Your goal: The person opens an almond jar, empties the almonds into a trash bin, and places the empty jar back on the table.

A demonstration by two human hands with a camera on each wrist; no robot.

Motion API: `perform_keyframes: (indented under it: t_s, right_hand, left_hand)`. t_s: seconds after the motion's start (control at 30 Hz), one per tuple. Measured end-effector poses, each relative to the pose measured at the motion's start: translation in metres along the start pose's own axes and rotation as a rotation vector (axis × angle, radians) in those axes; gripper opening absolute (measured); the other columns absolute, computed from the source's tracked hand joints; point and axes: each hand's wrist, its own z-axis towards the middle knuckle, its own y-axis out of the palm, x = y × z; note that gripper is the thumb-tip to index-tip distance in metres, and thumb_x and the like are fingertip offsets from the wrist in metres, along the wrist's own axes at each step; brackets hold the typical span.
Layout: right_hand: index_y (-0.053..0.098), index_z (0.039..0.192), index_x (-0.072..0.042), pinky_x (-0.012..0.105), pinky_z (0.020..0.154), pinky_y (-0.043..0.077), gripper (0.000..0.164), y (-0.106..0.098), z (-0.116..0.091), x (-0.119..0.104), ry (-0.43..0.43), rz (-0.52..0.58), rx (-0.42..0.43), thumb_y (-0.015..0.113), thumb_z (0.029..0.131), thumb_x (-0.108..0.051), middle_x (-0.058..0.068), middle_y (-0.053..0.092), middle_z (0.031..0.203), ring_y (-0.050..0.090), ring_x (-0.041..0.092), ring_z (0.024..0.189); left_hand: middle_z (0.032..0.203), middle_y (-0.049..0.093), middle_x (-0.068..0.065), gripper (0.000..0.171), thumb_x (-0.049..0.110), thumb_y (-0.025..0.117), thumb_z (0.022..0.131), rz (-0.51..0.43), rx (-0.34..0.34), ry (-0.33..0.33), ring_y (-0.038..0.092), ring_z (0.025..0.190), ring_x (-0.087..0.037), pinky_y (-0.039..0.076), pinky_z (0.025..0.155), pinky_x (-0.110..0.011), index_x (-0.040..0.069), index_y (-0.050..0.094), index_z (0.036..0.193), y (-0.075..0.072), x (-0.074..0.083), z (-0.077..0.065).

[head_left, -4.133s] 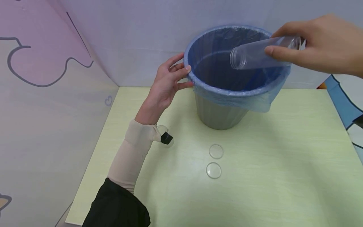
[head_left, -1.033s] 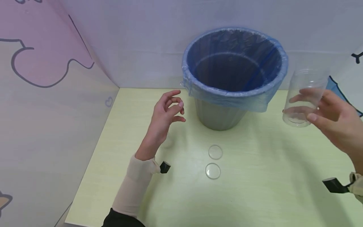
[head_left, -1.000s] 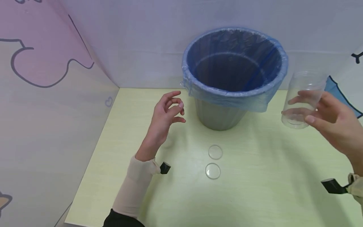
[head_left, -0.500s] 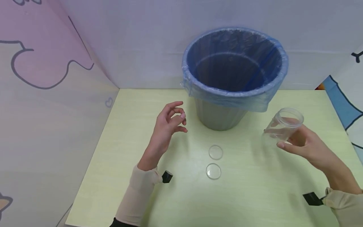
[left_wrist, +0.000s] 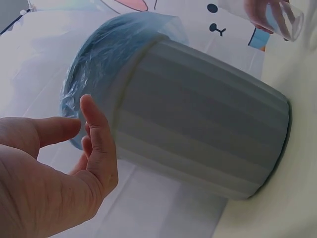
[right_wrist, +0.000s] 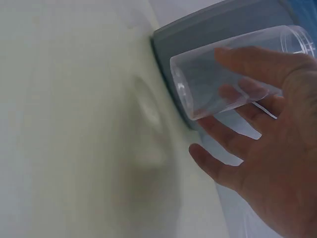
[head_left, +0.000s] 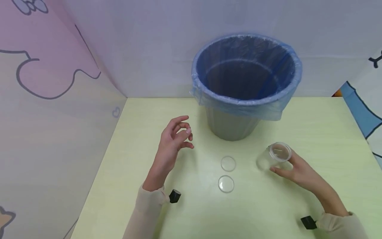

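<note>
My right hand (head_left: 301,172) grips a clear plastic jar (head_left: 279,153), mouth up, to the right of the bin. In the right wrist view, thumb and fingers wrap the see-through jar (right_wrist: 228,69), whose base hangs a little above the table. My left hand (head_left: 170,146) hovers left of the bin, fingers loosely bent, holding nothing. The left wrist view shows the left hand (left_wrist: 64,173) in front of the grey bin, apart from it. Two clear round discs (head_left: 228,163), perhaps lids, lie on the table between my hands.
A grey bin (head_left: 232,126) lined with a blue plastic bag (head_left: 244,103) stands at the back of the pale table (head_left: 253,212). Its bag folds over the rim. A white wall (head_left: 149,66) rises behind, and a panel with cartoon drawings (head_left: 53,132) borders the left side.
My left hand has let go of the bin rim and drawn back toward me. The jar, earlier tipped over the bin, has come right, turned upright and lowered toward the table.
</note>
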Motion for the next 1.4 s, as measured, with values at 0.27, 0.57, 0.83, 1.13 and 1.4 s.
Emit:
perform_keyframes:
  t_s: [0.27,0.57,0.83,1.13,1.4]
  right_hand:
    - [0.054,0.144,-0.012,0.006,0.098,0.036,0.066,0.034,-0.002,0.014,-0.086,-0.024,0.027,0.085,0.086,-0.007,0.004,0.065,0.131,0.05,-0.015,0.122]
    - [0.055,0.141,-0.011,0.005,0.099,0.033,0.068,0.045,-0.001,0.011,-0.103,-0.052,0.064,0.088,0.082,-0.008,0.008,0.068,0.128,0.05,-0.014,0.121]
    - [0.051,0.144,-0.004,-0.003,0.102,0.022,0.071,0.047,0.006,0.015,-0.081,-0.057,0.06,0.087,0.083,-0.011,0.019,0.066,0.133,0.04,-0.02,0.126]
    - [0.052,0.141,-0.001,-0.004,0.102,0.023,0.071,0.035,0.01,0.019,-0.122,-0.123,0.043,0.089,0.081,-0.011,0.019,0.068,0.13,0.041,-0.019,0.126]
    - [0.052,0.143,-0.001,-0.002,0.097,0.03,0.069,0.014,0.0,0.018,-0.094,-0.188,0.033,0.087,0.085,-0.013,0.018,0.066,0.132,0.046,-0.015,0.122]
  left_hand:
    - [0.106,0.056,-0.002,0.04,0.008,0.063,0.103,-0.014,0.041,-0.005,0.058,0.082,-0.019,0.06,0.065,-0.03,0.014,0.054,0.141,-0.011,-0.001,-0.006]
    - [0.106,0.054,-0.003,0.041,0.009,0.064,0.102,-0.029,0.057,0.003,0.058,0.08,-0.018,0.059,0.064,-0.03,0.013,0.053,0.141,-0.014,0.0,-0.012]
    - [0.106,0.054,-0.003,0.042,0.01,0.065,0.102,0.009,0.075,0.007,0.057,0.082,-0.019,0.06,0.065,-0.03,0.014,0.053,0.142,-0.022,0.0,-0.017]
    - [0.107,0.055,0.0,0.044,0.006,0.063,0.102,0.088,0.046,0.027,0.061,0.081,-0.013,0.063,0.068,-0.034,0.014,0.051,0.143,-0.027,0.001,-0.017]
    - [0.112,0.055,-0.005,0.045,0.004,0.066,0.1,0.317,0.032,0.051,0.065,0.088,-0.013,0.064,0.074,-0.038,0.015,0.053,0.142,-0.031,0.008,-0.014]
